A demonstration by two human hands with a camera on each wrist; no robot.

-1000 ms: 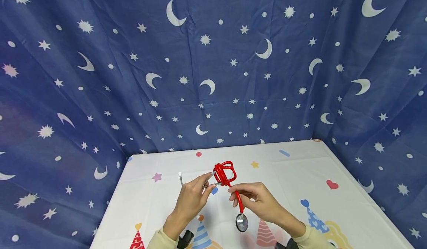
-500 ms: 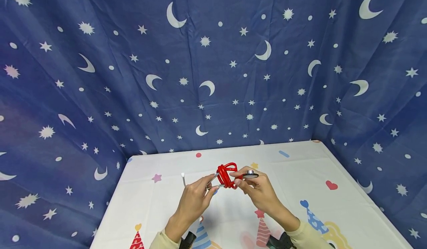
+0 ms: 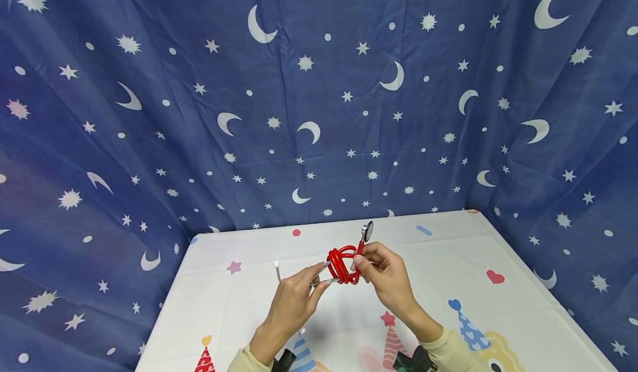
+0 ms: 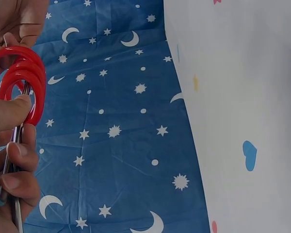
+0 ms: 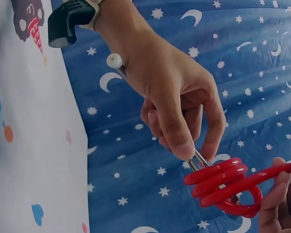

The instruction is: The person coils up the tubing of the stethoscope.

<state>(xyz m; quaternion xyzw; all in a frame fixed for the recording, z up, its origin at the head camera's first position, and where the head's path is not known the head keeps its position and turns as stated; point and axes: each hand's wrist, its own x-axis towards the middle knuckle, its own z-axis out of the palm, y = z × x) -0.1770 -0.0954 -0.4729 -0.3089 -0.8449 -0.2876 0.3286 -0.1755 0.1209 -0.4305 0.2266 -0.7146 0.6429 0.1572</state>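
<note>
A stethoscope with red tubing (image 3: 339, 268) is held above the table by both hands. Several turns of the tubing wrap round its metal ear tubes (image 4: 17, 206). My left hand (image 3: 291, 301) grips those tubes between thumb and fingers, just left of the coil. One white ear tip (image 3: 276, 264) sticks up beyond the left knuckles, and another ear tip (image 5: 114, 60) shows by the wrist in the right wrist view. With thumb and fingertips, my right hand (image 3: 390, 278) pinches the tube's end at the coil's right side. The round chestpiece (image 3: 367, 231) points upward above those fingers.
A white tablecloth (image 3: 224, 289) printed with party hats, hearts and stars covers the table. Behind and at both sides hangs a dark blue curtain (image 3: 319, 84) with moons and stars. A dark wrist device (image 5: 70, 24) sits on the left wrist.
The chestpiece has swung from hanging below the coil to standing above it, carried by my right hand, which has moved up. My left hand and the coil have shifted slightly right.
</note>
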